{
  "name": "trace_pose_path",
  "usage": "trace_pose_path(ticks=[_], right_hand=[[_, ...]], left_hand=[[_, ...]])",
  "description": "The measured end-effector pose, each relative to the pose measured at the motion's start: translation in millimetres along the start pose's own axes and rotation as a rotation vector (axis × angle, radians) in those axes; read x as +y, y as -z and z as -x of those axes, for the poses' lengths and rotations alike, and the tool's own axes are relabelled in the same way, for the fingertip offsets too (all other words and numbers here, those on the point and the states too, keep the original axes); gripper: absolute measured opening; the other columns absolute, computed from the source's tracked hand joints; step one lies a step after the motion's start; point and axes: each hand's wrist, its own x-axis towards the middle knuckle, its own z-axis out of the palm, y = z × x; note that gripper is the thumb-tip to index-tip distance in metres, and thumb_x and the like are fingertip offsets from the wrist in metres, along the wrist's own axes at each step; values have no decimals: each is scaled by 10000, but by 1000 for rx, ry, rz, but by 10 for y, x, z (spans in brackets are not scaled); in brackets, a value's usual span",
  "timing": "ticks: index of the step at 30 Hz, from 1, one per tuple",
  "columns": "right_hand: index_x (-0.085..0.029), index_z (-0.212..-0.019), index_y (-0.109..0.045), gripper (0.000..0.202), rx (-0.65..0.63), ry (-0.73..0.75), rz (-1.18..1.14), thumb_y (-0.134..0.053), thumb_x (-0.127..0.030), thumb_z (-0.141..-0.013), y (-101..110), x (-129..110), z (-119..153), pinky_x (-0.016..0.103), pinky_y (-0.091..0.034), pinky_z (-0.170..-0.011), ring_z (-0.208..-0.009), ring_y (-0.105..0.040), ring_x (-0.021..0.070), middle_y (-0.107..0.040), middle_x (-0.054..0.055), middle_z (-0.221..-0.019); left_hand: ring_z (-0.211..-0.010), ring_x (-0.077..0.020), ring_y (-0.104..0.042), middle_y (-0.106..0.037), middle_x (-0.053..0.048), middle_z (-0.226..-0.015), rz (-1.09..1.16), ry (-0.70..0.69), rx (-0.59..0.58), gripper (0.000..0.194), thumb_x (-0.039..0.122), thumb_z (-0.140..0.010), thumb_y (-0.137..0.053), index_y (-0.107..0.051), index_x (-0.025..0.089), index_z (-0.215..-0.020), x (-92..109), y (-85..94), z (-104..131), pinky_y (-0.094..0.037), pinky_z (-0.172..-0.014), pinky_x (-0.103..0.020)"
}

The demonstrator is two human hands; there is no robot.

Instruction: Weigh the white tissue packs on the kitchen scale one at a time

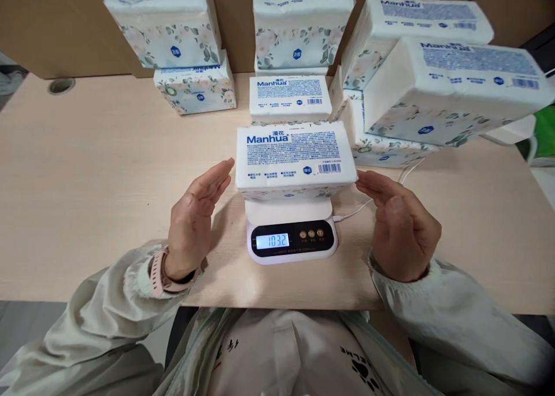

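A white pack of tissues, printed "Manhua" in blue, rests on a small white digital kitchen scale. The lit display reads about 103.2. My left hand is just left of the pack, fingers stretched out and apart from it by a small gap. On the other side, my right hand has its fingers extended, the tips at or very near the pack's right end; I cannot tell whether they touch. Neither hand holds anything.
More tissue packs stand stacked behind: at the left, in the middle and at the right. A white cable runs from the scale to the right. Brown cardboard backs the wooden table, which has a round cable hole.
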Motion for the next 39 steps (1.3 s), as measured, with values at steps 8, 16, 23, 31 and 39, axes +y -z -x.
trace_pose_path(ticks=[8,16,23,31,39], right_hand=[[-463,-1271,-792,322,43,47,16,-557,-384,-1066,-49,61,7,611,-588,-1080,-1231,-746,353,-823,-19,-1264],[-483,-1283,-787,317,-3,9,30,-588,-389,-1054,-7,17,17,596,-583,-1113,-1241,-735,345,-815,-47,-1298],[-479,-1322,-768,330,-30,46,45,-588,-383,-1062,22,47,7,564,-606,-1099,-1236,-745,325,-811,-54,-1315],[-426,-1361,-756,356,-23,84,-1,-526,-356,-1099,8,151,5,482,-633,-1098,-1259,-757,265,-810,-52,-1338],[-395,-1372,-750,353,-22,82,-21,-530,-355,-1098,-12,140,4,487,-646,-1103,-1295,-749,256,-805,-42,-1358]], left_hand=[[-1475,-259,-617,-729,26,-1455,5,-4,21,489,592,-1091,-478,-794,312,-1338,13,-18,4,-501,-1291,-435],[-1483,-284,-610,-732,9,-1452,3,-6,33,504,629,-1088,-473,-798,319,-1318,25,-17,15,-479,-1308,-470],[-1434,-258,-656,-752,-18,-1420,31,-45,53,531,612,-1086,-477,-812,269,-1315,-19,-12,10,-542,-1243,-405],[-1488,-276,-607,-722,-3,-1457,11,-50,3,554,590,-1116,-409,-804,274,-1342,5,-7,21,-451,-1325,-466],[-1543,-294,-546,-693,5,-1498,-3,-56,-43,553,555,-1133,-376,-779,276,-1388,4,17,18,-378,-1374,-506]])
